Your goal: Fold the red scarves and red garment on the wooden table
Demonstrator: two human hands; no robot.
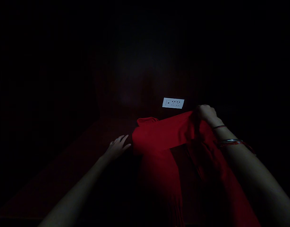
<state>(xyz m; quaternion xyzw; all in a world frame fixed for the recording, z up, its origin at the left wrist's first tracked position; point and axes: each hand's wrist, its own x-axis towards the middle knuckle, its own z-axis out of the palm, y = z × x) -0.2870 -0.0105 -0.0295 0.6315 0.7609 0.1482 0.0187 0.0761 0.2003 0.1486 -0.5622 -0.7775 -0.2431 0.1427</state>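
A red scarf, with what looks like fringe at its lower end, lies bent across a dark surface. My right hand is closed on its upper right part and holds that stretch raised, with more red fabric hanging below the wrist. Just left of the scarf's folded edge, my left hand has its fingers spread and holds nothing. A small gap seems to separate its fingertips from the cloth. Deep shadow hides the scarf's lower middle.
A white socket plate sits on the dark back wall behind the scarf. The dark reddish surface stretches left and towards me, with a front edge faintly visible at lower left. Most of the surroundings are too dark to make out.
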